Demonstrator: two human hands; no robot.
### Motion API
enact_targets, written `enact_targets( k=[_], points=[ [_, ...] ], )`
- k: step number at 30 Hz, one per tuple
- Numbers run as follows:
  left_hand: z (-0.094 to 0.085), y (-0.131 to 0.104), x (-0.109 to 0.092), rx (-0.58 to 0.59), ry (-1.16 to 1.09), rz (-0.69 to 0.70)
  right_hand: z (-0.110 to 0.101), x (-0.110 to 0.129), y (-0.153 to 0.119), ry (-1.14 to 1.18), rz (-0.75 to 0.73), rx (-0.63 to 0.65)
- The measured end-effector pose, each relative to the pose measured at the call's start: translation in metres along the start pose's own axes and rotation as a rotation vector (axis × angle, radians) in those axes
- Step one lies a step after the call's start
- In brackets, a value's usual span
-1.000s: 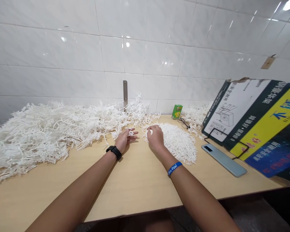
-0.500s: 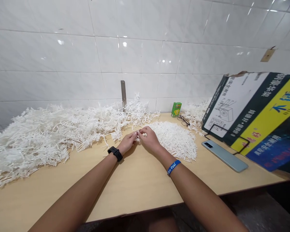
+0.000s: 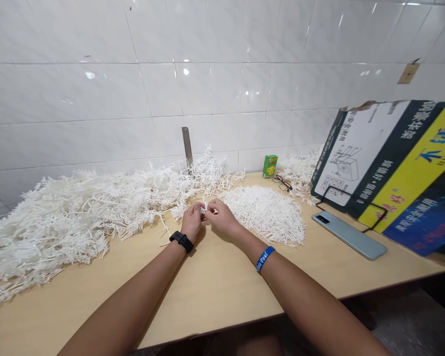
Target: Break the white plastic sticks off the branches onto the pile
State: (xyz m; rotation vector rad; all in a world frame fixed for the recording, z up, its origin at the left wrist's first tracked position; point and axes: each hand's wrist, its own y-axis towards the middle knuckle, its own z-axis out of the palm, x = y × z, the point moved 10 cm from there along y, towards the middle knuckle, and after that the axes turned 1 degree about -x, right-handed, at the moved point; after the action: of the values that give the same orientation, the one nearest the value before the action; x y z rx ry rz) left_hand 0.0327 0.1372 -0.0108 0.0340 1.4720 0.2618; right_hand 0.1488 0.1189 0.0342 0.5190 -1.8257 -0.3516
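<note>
White, thin, branched strands (image 3: 203, 211) were pinched by the left hand (image 3: 191, 220) and right hand (image 3: 221, 217); slack fingertip pressure could have dropped them.

From our 2 hands (image 3: 204, 211), we count 3 white heaps: 1 lg. (image 3: 77, 212) at 9 o'clock, 1 med. (image 3: 263, 212) at 3, 1 sm. (image 3: 300, 170) approx. 2. Strand no. w/in each: can't tell. Also 1 metal strip (image 3: 187, 148) nr. 11, 1 green box (image 3: 270, 166) and 1 pr. glasses (image 3: 283, 183) at 2, 1 printed carton (image 3: 393, 173), 1 blk. wire frame (image 3: 384, 213) and 1 phone (image 3: 348, 235) approx. 3, 1 watch (image 3: 181, 241) at 7, 1 wristband (image 3: 266, 258) at 4.
</note>
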Motion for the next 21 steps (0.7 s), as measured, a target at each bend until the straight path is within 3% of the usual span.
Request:
enact_targets(
  k=[5,8,13,21],
  points=[
    [-0.028,0.016,0.007,-0.109,-0.105,-0.104,-0.003,0.011,-0.008,0.023,-0.037,0.026],
    [-0.037,0.019,0.004,-0.105,-0.139,-0.137,-0.015,0.007,-0.006,0.000,-0.072,-0.043],
    [-0.024,0.013,0.002,-0.021,-0.176,-0.166,-0.034,-0.015,0.005,-0.081,-0.047,-0.175],
    [-0.019,0.012,0.003,0.036,-0.217,-0.198,-0.032,-0.021,0.006,-0.111,-0.083,-0.158]
  ],
)
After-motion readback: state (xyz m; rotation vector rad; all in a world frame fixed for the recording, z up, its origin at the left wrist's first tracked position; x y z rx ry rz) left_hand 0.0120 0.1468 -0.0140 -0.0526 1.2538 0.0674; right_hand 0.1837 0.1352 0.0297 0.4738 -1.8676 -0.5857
